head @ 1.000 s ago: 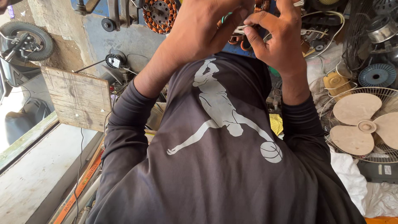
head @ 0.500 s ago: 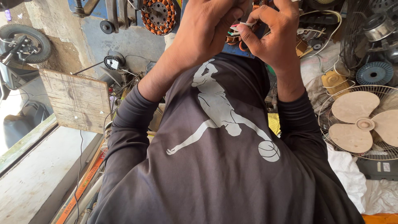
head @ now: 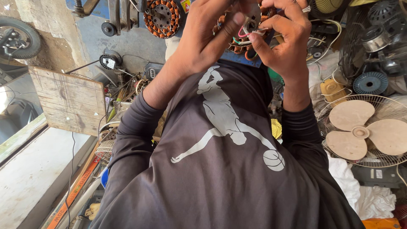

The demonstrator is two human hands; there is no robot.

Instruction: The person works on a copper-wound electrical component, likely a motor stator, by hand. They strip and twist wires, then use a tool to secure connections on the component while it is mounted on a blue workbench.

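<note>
Both hands were up close together: left hand (head: pixel 203 46) and right hand (head: pixel 284 40) pinched coloured wires (head: pixel 242 39) between fingertips, seemingly to hold the leads taut (copper-wound stator (head: pixel 237 38) just behind). A beige fan (head: pixel 364 131) lay well below the right hand.

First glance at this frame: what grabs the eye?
Top centre, the left hand and right hand pinch coloured wires at a copper-wound stator. A beige fan blade in its wire guard lies at right; a second stator sits upper left.
</note>
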